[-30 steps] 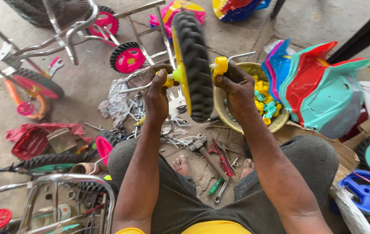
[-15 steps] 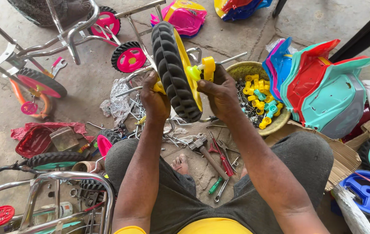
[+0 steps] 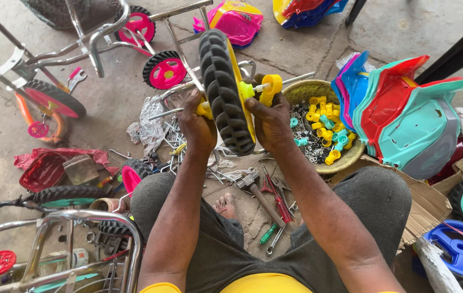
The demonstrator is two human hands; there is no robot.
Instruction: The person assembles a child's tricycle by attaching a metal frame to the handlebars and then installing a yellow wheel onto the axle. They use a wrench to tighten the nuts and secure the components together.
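Note:
Both my hands hold up a small black-tyred wheel (image 3: 222,89) with a yellow rim, its tread turned toward me. My left hand (image 3: 197,126) grips the yellow hub on the wheel's left side. My right hand (image 3: 271,120) grips the right side, where a yellow crank and pedal piece (image 3: 267,88) sticks out of the hub. The wheel is above my knees, in front of a round bowl (image 3: 346,157) of small yellow and teal plastic parts and metal bits.
A hammer (image 3: 257,189), red pliers (image 3: 277,198) and screwdrivers lie on the ground between my legs. Stacked plastic seats (image 3: 405,116) in red, teal and blue stand at right. Chrome tricycle frames with pink wheels (image 3: 165,70) lie at left and behind. Blue and teal wheels (image 3: 462,252) sit at lower right.
The wheel has swung from pointing away to tilting left, then rose slightly with its tread toward me. The yellow crank now sticks out on the right by my right hand.

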